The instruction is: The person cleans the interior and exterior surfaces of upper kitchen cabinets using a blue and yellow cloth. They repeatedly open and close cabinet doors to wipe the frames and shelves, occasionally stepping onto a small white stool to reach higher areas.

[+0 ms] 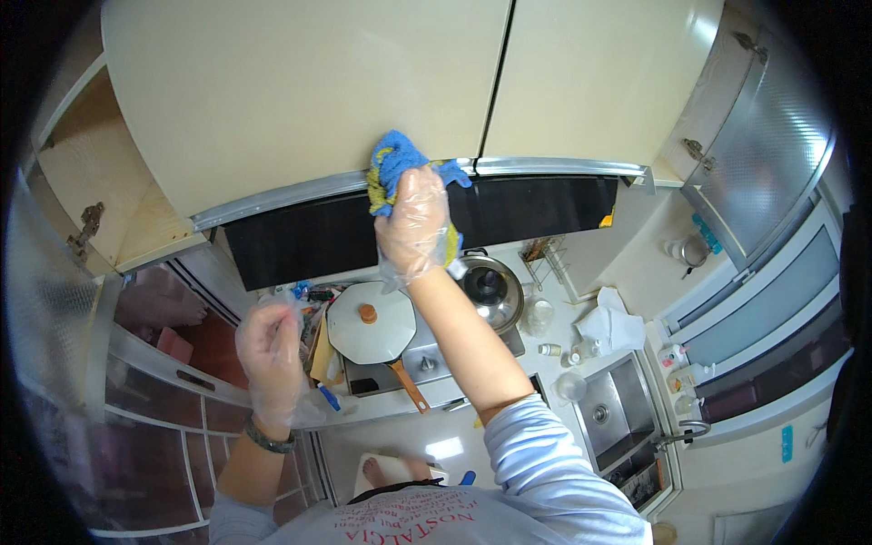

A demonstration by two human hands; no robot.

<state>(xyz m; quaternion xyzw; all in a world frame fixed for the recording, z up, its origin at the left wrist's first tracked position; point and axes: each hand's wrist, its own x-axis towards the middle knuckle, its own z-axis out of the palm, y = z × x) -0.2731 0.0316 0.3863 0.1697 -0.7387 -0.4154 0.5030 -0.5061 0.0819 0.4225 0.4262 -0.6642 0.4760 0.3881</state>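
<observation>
My right hand [414, 221], in a clear plastic glove, grips a blue and yellow cloth [397, 158]. The cloth lies against the lower edge of a cream cabinet door [306, 88], over its metal trim strip [286, 197]. Directly below runs the black glass panel [300, 238] of what looks like a range hood. My left hand [271, 347], gloved the same way, hangs in the air at the left with its fingers loosely curled and nothing visible in it. Beneath my hands, a white lidded pan [371, 330] and a steel pot with a glass lid [494, 293] stand on the stove.
Frosted-glass cabinet doors stand open at the left [54, 293] and right [763, 150]. A steel sink [613, 402] is at the lower right. Bottles [550, 349] and a glass jar [539, 315] stand on the counter. My feet are on a white stool [392, 470].
</observation>
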